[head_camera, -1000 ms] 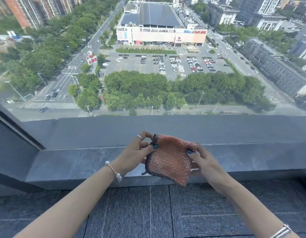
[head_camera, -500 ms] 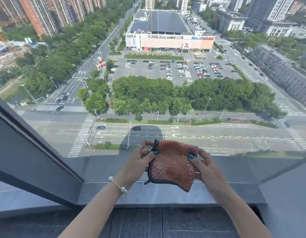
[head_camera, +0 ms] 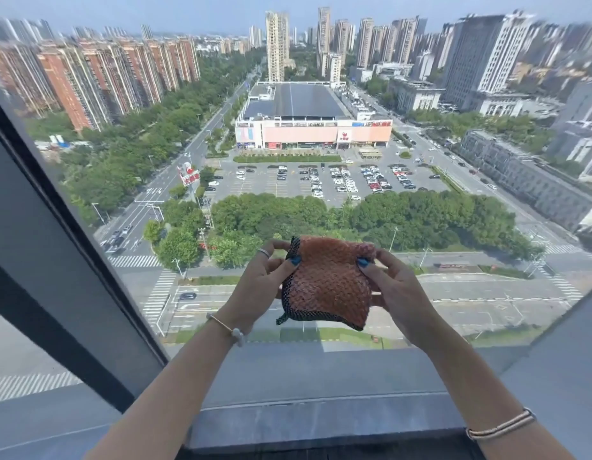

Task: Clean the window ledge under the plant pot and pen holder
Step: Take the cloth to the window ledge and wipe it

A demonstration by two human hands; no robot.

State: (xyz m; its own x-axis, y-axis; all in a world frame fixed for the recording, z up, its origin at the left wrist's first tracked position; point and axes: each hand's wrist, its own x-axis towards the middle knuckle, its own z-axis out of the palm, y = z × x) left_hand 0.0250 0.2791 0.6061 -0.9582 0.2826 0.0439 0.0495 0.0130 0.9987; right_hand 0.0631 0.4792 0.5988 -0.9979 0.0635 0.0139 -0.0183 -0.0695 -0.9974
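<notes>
1. Nearest the camera, two bare forearms reach forward from the bottom edge; the right wrist wears a double-band bracelet [head_camera: 500,428], and the left wrist wears a thin bracelet with a pale bead [head_camera: 229,329].
2. Below and between the arms lies the grey stone window ledge [head_camera: 321,423], running left to right at the foot of the glass.
3. Above the ledge and clear of it, both hands hold up an orange cleaning cloth [head_camera: 328,283] with a dark netted border along its left and lower edges.
4. The left hand [head_camera: 258,287] pinches the cloth's upper left edge between thumb and fingers; a ring sits on one finger.
5. The right hand [head_camera: 394,290] grips the cloth's upper right edge, thumb on the near face, fingers curled behind it.
6. The cloth hangs slack and somewhat bunched between the two hands, in front of the window pane.
7. A dark window frame [head_camera: 55,247] slants across the left side.
8. Far beyond the glass lie roads, trees, a car park [head_camera: 324,180], a broad low building and high-rise blocks.
</notes>
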